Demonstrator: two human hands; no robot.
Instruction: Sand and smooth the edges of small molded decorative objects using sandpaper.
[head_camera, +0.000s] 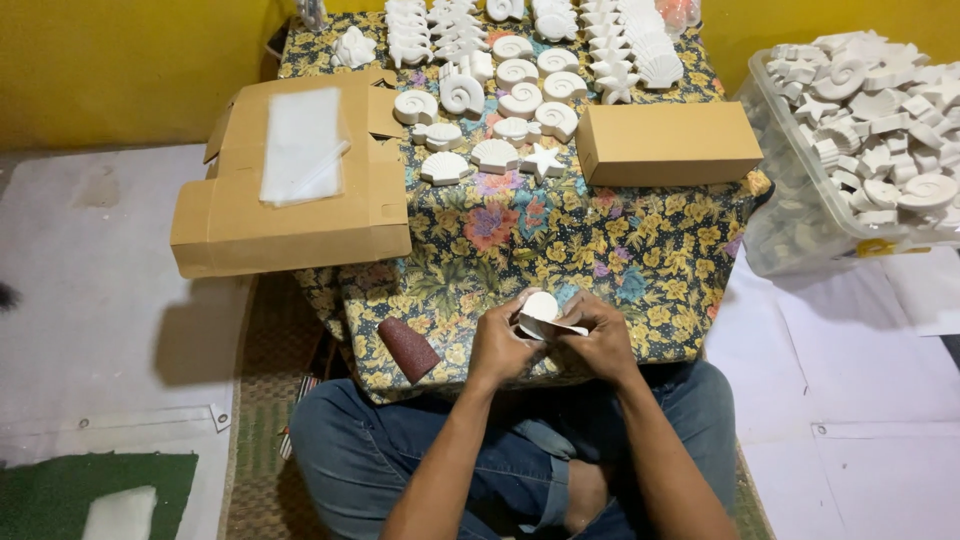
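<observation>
My left hand (500, 345) and my right hand (600, 340) meet at the near edge of a low table covered in a floral cloth (540, 240). Between them they hold a small round white plaster piece (541, 305). A pale sheet of paper (553, 327) is folded under it, pinched by my right fingers. A dark red roll of sandpaper (407, 348) lies on the cloth just left of my left hand. I sit cross-legged in blue jeans.
Several white plaster shells and starfish (520, 90) fill the table's far half. A closed brown box (665, 143) sits right; an open cardboard box (290, 180) with white foam sits left. A clear tub (860, 130) of plaster pieces stands at the right.
</observation>
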